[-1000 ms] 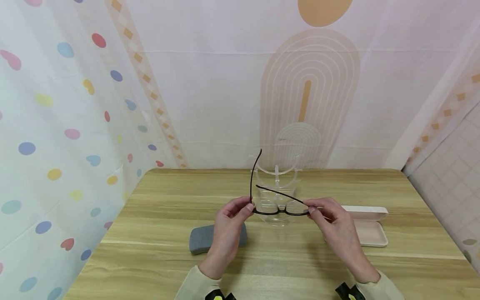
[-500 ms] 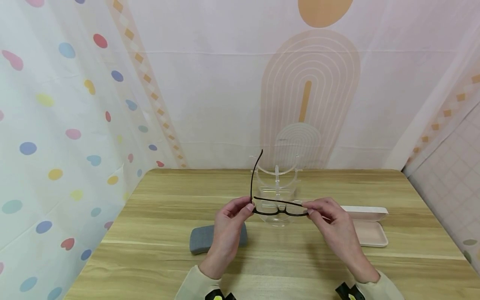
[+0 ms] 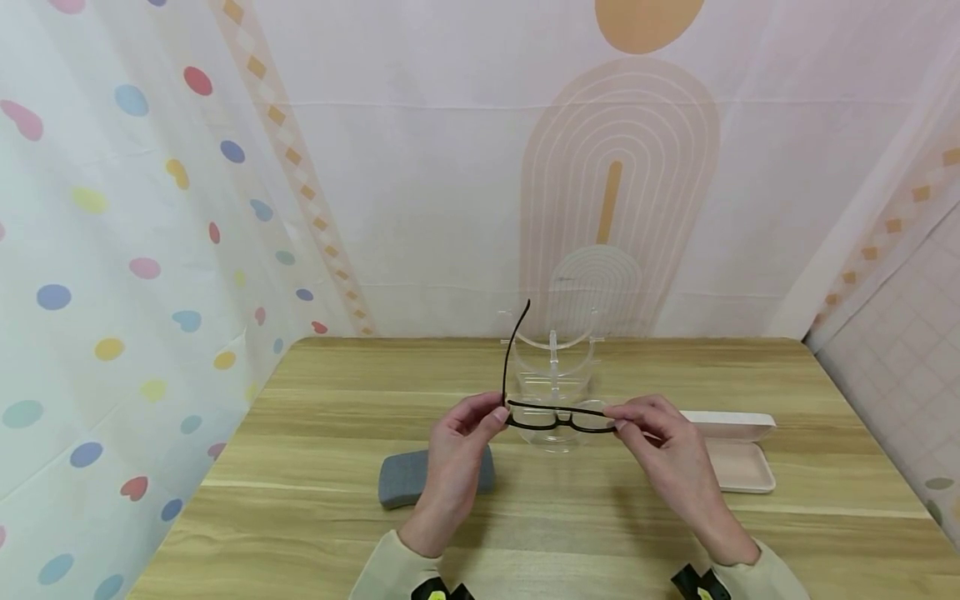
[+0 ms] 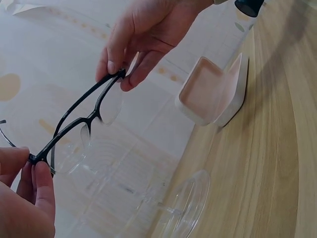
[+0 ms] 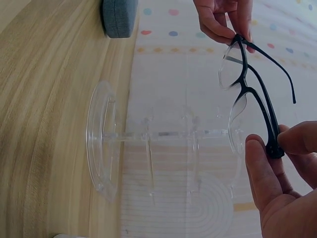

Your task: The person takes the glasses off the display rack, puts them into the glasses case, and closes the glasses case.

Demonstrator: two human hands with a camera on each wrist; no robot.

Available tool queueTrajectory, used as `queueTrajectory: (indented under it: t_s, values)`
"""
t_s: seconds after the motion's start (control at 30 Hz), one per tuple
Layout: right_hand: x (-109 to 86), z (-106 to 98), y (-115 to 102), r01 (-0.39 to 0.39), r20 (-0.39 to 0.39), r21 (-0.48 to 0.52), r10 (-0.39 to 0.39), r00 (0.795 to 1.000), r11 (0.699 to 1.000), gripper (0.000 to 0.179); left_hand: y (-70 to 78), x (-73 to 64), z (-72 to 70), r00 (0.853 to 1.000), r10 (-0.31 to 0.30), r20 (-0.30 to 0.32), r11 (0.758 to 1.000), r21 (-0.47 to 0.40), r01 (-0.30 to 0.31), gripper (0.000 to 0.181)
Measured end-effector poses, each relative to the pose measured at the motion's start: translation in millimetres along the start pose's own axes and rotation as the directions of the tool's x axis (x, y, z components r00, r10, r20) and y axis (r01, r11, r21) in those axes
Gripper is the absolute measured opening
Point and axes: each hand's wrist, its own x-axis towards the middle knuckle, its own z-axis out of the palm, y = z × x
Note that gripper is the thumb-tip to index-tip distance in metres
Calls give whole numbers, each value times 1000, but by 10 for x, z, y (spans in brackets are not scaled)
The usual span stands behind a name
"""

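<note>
A pair of black half-rim glasses is held up between both hands, above the table. My left hand pinches the frame's left hinge corner, and the left temple arm points up and away, unfolded. At the other corner my right hand pinches the hinge between thumb and fingers. The right temple arm lies folded across behind the lenses. Behind the glasses stands a clear acrylic glasses stand, with its round base on the table and no glasses on its bars.
A grey glasses case, shut, lies on the wooden table, partly behind my left hand. An open white case with pink lining lies to the right, partly covered by my right hand. A patterned curtain hangs at the back.
The right temple arm has swung inward from a half-open slant to lie along the frame's front. The left temple arm leans slightly more inward. Both hands have stayed in place.
</note>
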Motion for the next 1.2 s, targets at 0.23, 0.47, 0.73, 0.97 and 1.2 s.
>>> queueTrajectory:
  t_s: [0.23, 0.47, 0.73, 0.97, 1.2]
  values:
    - [-4, 13, -38, -3, -10, 13, 3, 1000, 1000, 19, 21, -7, 6, 999, 33, 9, 998, 52, -34, 27]
    - [-8, 19, -37, -9, -7, 6, 9, 1000, 1000, 18, 34, -16, 16, 997, 75, 22, 991, 107, -77, 22]
    - [-7, 27, -34, 7, -7, 2, -7, 1000, 1000, 18, 17, -8, 10, 994, 106, 38, 980, 162, -111, 19]
    - [-3, 30, -39, 9, -8, 6, -9, 1000, 1000, 18, 18, -16, 2, 990, 126, 62, 970, 202, -136, 19]
    - [1, 31, -43, 5, -17, 3, -5, 1000, 1000, 18, 21, -18, 3, 989, 133, 64, 961, 237, -145, 19]
